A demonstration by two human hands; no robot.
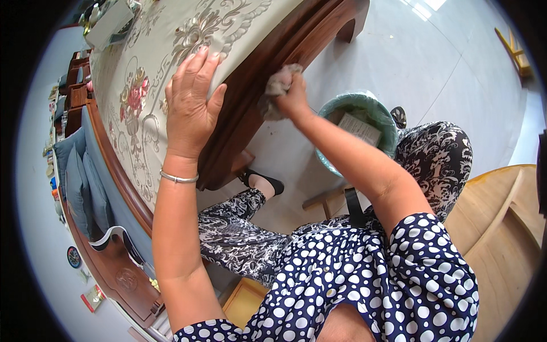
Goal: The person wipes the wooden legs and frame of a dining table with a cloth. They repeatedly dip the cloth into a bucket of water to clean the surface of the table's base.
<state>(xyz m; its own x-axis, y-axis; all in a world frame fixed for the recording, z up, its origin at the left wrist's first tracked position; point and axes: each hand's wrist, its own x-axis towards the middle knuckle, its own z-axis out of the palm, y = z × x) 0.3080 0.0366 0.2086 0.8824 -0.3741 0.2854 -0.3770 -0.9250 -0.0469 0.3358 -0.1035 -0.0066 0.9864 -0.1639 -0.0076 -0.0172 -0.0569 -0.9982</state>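
My left hand (192, 98) lies flat on the patterned tablecloth (154, 128), near the table's edge, with its fingers stretched out and nothing held. A crumpled greyish cloth (277, 94) is bunched in my right hand (296, 98), whose fingers are closed round it. That cloth is against, or very close to, the lower edge of the dark red-brown wooden table side (250, 91); whether it touches cannot be made out. The tablecloth is cream with silver scrolls and pink flowers.
Below my right forearm stands a green bin (326, 117) lined with clear plastic. A round wooden top (501, 211) leans at the right, and a yellow box (245, 301) is by my left leg. A wooden sofa with blue cushions (85, 188) runs along the left.
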